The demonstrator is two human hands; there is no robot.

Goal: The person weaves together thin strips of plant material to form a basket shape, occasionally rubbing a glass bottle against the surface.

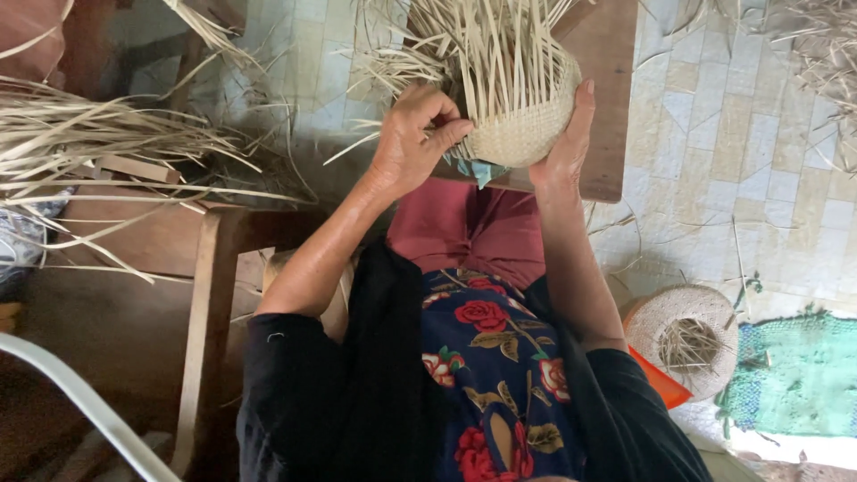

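Observation:
A half-woven straw basket (527,120) with many loose pale strips sticking up rests on a wooden board (607,98) over my lap. My left hand (415,138) is at its left side, fingers pinched on a strip at the woven edge. My right hand (567,143) cups the basket's right side, palm pressed flat against the weave. A scrap of light blue cloth (478,171) shows under the basket.
A pile of loose straw strips (98,143) lies on a wooden bench (201,268) at the left. A finished woven straw piece (687,339) sits on the tiled floor at the right, beside an orange object (661,379) and a green mat (794,375). More straw (821,54) lies top right.

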